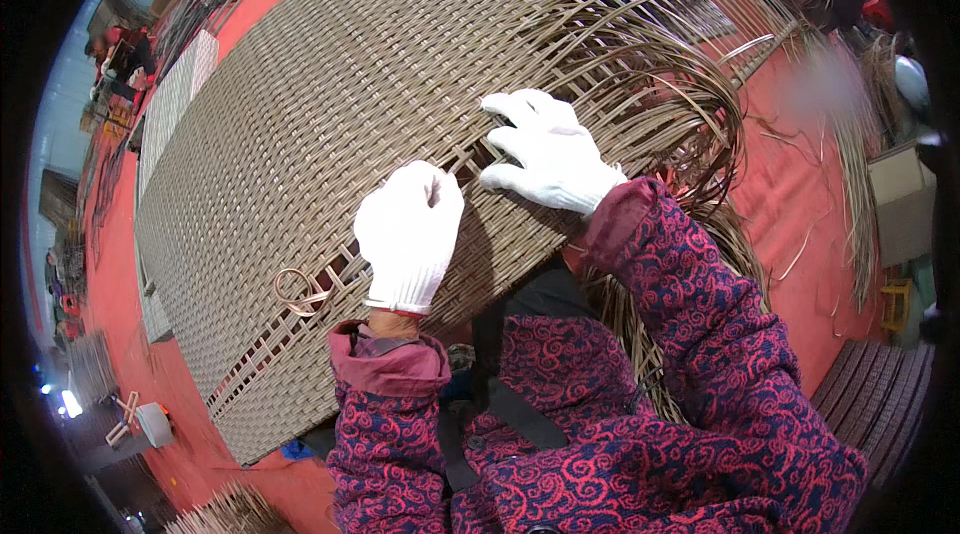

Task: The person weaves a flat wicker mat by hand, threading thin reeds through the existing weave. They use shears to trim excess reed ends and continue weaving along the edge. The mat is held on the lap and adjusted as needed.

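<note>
A large brown woven wicker panel (pixel 300 114) lies across in front of me, with a narrow open gap running through its weave. My left hand (pixel 410 229), in a white knitted glove, rests on the weave beside that gap. Its fingers are closed in a pinch, and what they may hold is hidden. Just to its right and a little farther off, my right hand (pixel 550 154), gloved too, touches the panel with fingers apart. A loose strand (pixel 297 292) curls in a loop left of my left wrist. Many unwoven strands (pixel 690 104) arch up beyond my right hand.
Red sheeting (pixel 800 204) covers the floor, with scattered strands on it. Dark ribbed slats (pixel 875 414) stand at the lower right, near a small yellow stool (pixel 897 304). Other people (pixel 125 59) are at the far left. A strand bundle (pixel 230 512) lies at the lower left.
</note>
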`<state>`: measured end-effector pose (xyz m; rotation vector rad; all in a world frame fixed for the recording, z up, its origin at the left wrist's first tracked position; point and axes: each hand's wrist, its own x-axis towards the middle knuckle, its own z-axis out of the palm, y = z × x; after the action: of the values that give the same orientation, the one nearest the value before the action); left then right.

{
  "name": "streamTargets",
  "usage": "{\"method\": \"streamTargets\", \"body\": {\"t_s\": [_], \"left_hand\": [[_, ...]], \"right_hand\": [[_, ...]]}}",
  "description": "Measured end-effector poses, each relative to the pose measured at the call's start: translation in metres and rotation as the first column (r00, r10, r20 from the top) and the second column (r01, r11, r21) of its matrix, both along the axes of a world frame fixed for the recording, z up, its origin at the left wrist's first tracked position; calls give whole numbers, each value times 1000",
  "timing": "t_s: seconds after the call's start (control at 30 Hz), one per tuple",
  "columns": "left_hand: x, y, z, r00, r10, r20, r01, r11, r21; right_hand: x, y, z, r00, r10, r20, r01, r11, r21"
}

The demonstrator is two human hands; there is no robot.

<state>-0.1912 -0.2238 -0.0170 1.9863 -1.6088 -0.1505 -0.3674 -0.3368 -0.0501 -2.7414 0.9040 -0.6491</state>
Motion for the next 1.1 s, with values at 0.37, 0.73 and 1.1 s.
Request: {"method": "streamTargets", "body": {"t_s": [0.37, 0.73, 1.1], "left_hand": [[-17, -30, -28, 999, -43, -6, 43, 998, 51], [-33, -25, -30, 998, 35, 51, -29, 992, -120], [112, 120, 46, 937, 37, 347, 50, 970, -237]], "right_hand": [[1, -26, 0, 993, 90, 82, -103, 979, 178], [4, -12, -7, 934, -163, 319, 73, 958, 277], [-19, -32, -6, 794, -429, 430, 198, 852, 484]]}}
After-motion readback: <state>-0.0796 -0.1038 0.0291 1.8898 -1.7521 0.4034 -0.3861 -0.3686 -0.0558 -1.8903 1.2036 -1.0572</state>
